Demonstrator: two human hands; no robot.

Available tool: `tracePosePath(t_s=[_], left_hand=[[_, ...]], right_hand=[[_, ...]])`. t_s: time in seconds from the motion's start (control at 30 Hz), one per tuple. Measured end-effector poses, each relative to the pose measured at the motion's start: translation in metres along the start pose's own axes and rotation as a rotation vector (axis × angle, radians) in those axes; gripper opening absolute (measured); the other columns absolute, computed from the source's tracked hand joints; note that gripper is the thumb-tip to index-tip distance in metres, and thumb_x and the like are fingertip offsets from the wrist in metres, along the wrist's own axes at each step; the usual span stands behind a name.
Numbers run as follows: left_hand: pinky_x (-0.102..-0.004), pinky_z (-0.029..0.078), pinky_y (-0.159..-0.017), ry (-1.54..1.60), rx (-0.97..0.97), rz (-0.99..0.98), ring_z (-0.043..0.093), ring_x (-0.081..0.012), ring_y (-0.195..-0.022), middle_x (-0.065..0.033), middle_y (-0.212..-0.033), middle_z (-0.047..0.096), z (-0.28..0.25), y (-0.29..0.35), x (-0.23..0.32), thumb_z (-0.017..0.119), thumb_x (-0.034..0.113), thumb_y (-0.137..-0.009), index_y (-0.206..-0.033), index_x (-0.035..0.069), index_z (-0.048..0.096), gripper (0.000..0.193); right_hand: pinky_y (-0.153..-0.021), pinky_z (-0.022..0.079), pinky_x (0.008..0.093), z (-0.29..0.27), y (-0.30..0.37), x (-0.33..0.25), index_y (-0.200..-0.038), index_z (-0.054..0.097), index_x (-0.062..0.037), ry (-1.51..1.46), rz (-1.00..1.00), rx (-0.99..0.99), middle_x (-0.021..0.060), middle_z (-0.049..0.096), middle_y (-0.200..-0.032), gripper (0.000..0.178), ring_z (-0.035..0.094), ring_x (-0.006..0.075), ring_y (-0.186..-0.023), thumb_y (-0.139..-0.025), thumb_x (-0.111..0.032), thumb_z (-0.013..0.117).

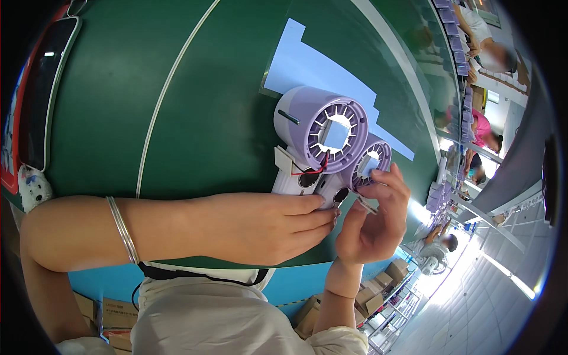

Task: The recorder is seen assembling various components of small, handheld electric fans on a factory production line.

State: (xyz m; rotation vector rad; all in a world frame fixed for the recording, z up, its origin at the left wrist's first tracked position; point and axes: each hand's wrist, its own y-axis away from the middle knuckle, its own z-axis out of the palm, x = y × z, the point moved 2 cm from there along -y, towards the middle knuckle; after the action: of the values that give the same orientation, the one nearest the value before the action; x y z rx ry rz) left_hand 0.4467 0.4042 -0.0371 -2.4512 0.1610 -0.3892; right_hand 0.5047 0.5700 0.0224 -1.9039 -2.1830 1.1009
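Observation:
Two lavender-and-white handheld fan bodies lie side by side on the green table, round ends away from me. The larger-looking fan (322,127) has a slotted ring with a blue square in its centre; red and black wires run from it to a small white plate (284,160). Beside it, the second fan (373,163) shows a similar blue-centred ring. My left hand (284,228) is closed over the fans' handles, its fingertips by a dark round spot. At the second fan's near rim, my right hand (378,219) pinches a small flat pale piece (367,205) between thumb and fingers.
A blue sheet with notched edges (319,65) lies beyond the fans on the green table (207,106). At the left are a dark-screened phone (53,89) and a white plush toy (34,186). Several people work farther off to the right; cardboard boxes (378,287) stand below.

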Motion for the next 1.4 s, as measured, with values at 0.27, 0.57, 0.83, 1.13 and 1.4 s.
tracePosePath(t_s=[0.27,0.57,0.83,1.13,1.4], left_hand=[[-0.0364,0.039,-0.111,-0.055,-0.08,0.005,0.055,-0.0188,-0.128,-0.0037,-0.13,0.063,-0.001,-0.001,0.0,0.056,0.026,-0.097,-0.122,0.004,0.066,0.035],[-0.0367,0.04,-0.111,-0.065,-0.075,0.019,0.055,-0.0189,-0.128,-0.0039,-0.13,0.063,0.001,-0.001,0.0,0.056,0.026,-0.097,-0.121,0.004,0.066,0.034],[-0.0361,0.039,-0.112,-0.022,-0.07,0.023,0.056,-0.0206,-0.125,-0.0055,-0.128,0.063,0.0,0.0,-0.001,0.058,0.022,-0.091,-0.116,0.002,0.068,0.033],[-0.0368,0.038,-0.112,-0.064,-0.075,0.022,0.054,-0.0195,-0.13,-0.0028,-0.13,0.063,0.001,-0.001,0.0,0.056,0.025,-0.095,-0.12,0.005,0.067,0.034],[-0.0366,0.038,-0.112,-0.069,-0.074,0.026,0.053,-0.019,-0.131,-0.0031,-0.132,0.062,0.001,0.0,0.001,0.056,0.027,-0.097,-0.122,0.005,0.067,0.035]], right_hand=[[-0.109,0.039,0.0598,-0.008,0.002,0.004,-0.11,0.062,0.0042,-0.027,0.065,-0.069,0.016,0.068,-0.091,0.025,0.063,0.0348,-0.103,-0.085,0.008,0.059],[-0.103,0.042,0.0593,-0.002,0.007,0.006,-0.099,0.064,0.0036,0.0,0.053,-0.013,0.0123,0.071,-0.087,0.023,0.066,0.0344,-0.1,-0.077,0.011,0.065],[-0.101,0.043,0.0597,0.005,0.006,-0.006,-0.105,0.065,0.004,0.23,0.016,0.011,0.0138,0.069,-0.097,0.029,0.066,0.0359,-0.099,-0.077,0.008,0.065],[-0.105,0.042,0.059,0.001,0.015,0.006,-0.106,0.066,0.0052,-0.054,0.168,0.093,0.0139,0.07,-0.098,0.028,0.065,0.0355,-0.103,-0.079,0.004,0.072],[-0.099,0.046,0.0476,-0.012,-0.007,0.004,-0.102,0.071,-0.0021,0.283,0.145,-0.021,0.0085,0.071,-0.1,0.034,0.062,0.0351,-0.109,-0.071,0.001,0.083]])
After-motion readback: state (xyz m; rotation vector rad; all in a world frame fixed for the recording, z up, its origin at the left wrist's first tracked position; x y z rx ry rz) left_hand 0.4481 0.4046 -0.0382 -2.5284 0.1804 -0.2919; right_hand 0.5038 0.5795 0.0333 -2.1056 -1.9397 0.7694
